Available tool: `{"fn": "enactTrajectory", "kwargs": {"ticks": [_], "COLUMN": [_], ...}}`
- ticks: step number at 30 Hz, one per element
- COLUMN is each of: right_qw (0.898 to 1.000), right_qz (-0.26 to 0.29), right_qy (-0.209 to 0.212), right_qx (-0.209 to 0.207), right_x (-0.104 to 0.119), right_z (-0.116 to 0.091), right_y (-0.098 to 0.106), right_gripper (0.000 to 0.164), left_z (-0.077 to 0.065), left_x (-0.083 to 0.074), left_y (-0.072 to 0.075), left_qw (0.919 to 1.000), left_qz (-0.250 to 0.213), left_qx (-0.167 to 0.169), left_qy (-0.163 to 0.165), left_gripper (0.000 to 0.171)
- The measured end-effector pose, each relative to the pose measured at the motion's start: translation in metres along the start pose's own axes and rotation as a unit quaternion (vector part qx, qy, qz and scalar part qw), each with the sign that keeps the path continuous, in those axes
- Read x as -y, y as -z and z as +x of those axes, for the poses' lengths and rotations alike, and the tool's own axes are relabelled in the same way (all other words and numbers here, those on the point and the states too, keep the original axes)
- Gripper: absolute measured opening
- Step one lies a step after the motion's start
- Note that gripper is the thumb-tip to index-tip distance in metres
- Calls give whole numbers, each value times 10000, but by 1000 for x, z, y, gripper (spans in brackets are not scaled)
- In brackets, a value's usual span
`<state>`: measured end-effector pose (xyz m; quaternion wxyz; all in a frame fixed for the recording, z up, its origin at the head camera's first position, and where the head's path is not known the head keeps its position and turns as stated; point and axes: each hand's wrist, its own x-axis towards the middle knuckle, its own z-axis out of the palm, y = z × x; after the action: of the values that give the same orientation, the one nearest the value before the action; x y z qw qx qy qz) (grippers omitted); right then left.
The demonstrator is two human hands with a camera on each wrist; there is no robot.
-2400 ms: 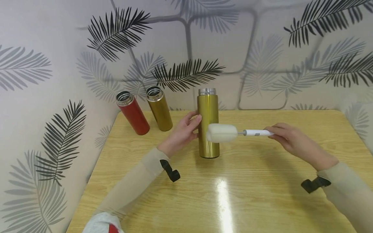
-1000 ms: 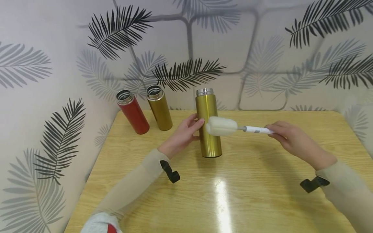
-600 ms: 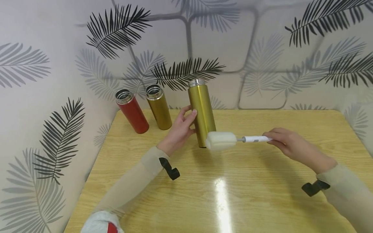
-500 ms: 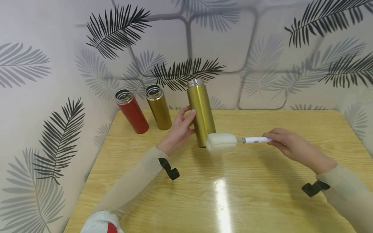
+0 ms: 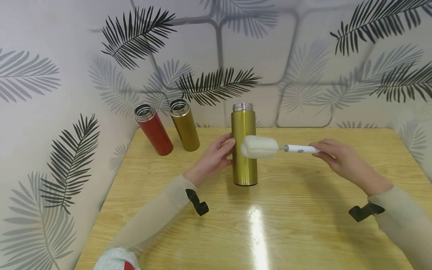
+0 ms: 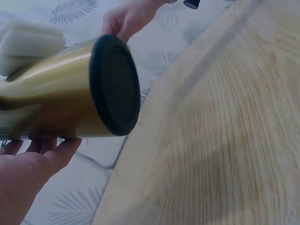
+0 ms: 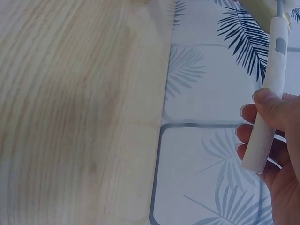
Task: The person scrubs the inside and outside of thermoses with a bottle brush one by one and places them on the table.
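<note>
My left hand (image 5: 216,155) grips a tall gold thermos flask (image 5: 244,168) from its left side. The flask is lidless, with a silver threaded neck, and stands nearly upright in the head view. In the left wrist view its dark base (image 6: 115,86) shows, lifted off the table. My right hand (image 5: 347,165) pinches the white handle (image 7: 276,61) of a bottle brush between thumb and fingers. The brush's cream sponge head (image 5: 260,147) points left, in front of the flask's middle; whether they touch I cannot tell.
A red flask (image 5: 156,135) and a shorter gold flask (image 5: 185,131), both lidless, stand at the back left of the wooden table (image 5: 202,240). Behind the table rises a wall (image 5: 314,105) with a leaf pattern.
Over the last half second the gold flask has come down, shifted right and straightened from a leftward tilt. The brush has risen from the flask's lower end to its middle.
</note>
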<state>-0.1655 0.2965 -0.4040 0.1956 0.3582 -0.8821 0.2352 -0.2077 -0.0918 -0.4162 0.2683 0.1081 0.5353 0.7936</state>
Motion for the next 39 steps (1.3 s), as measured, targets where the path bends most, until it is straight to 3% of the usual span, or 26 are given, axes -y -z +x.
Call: {"fn": "enactTrajectory", "kwargs": {"ticks": [5,10,15,18,22,28,34,39], "right_qw": [9999,9994,9981,9980,9989,9997,9997,9988], "right_qz": [-16,-130,-271,-315,-273,-232,-139,-96], "right_qy": [-108,-245,-392,-332,-209,-125,123,278], "right_qx": [-86,-194,-402,-447,-324,9,178,392], "right_x": [1,2,3,2,1,2,3,4], "right_z": [3,10,15,15,13,5,0,-2], "right_y": [6,10,13,12,8,3,-4,-6], "right_gripper": [41,24,44,46,44,45,48,50], "left_z": [-3,-3,-1,0,1,2,3,5], "left_x": [1,3,5,5,4,-2,-6,-9], "left_y": [-3,-7,-9,-7,-5,-3,1,3], "left_qw": [9995,9985,9966,9959,9964,9973,9985,9987], "left_qz": [169,428,702,750,689,620,448,-92], "left_qx": [241,135,-66,-165,-102,120,-124,-487], "left_qy": [124,318,431,488,492,365,278,100], "left_gripper": [69,72,65,61,52,53,51,50]}}
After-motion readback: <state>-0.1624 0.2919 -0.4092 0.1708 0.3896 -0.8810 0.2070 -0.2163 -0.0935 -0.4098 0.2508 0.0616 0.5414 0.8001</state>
